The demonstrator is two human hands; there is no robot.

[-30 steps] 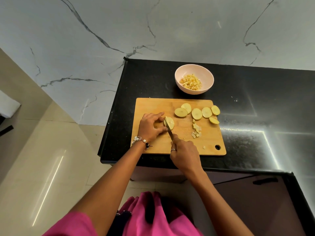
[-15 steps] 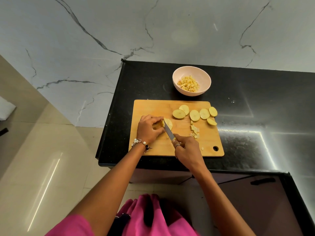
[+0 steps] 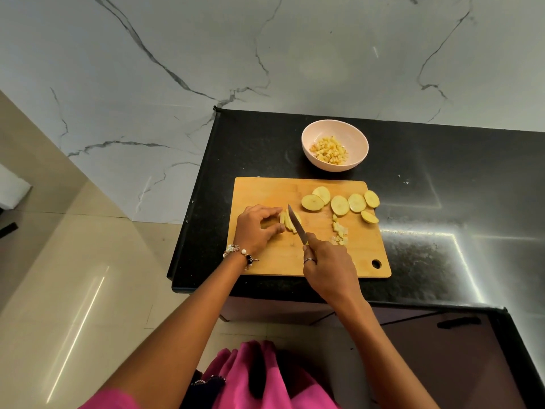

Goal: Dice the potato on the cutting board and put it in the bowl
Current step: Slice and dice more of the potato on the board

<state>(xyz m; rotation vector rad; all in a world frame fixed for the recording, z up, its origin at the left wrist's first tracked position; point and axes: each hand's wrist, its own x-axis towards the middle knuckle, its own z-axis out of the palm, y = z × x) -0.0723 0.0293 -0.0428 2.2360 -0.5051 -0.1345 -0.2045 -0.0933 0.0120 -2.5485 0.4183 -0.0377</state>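
A wooden cutting board [image 3: 265, 261] lies on the black counter. My left hand [image 3: 256, 228] pinches a potato slice [image 3: 287, 222] that is cut into strips. My right hand [image 3: 327, 267] grips a knife [image 3: 297, 224], whose blade rests on the strips just right of my left fingers. Several round potato slices [image 3: 340, 203] lie along the board's far right part. A small heap of diced pieces [image 3: 339, 231] sits to the right of the knife. Beyond the board stands a pale pink bowl [image 3: 358, 143] with diced potato [image 3: 328, 150] in it.
The black counter [image 3: 457, 216] runs to the right, and its left edge drops to a tiled floor [image 3: 73, 276]. A marble wall [image 3: 265, 54] rises behind the counter. A dark drawer handle [image 3: 458, 322] shows below the counter's front edge at the right.
The slice under my left hand is now cut into strips. The knife has shifted rightward across it, and my left fingers have drawn back to the left.
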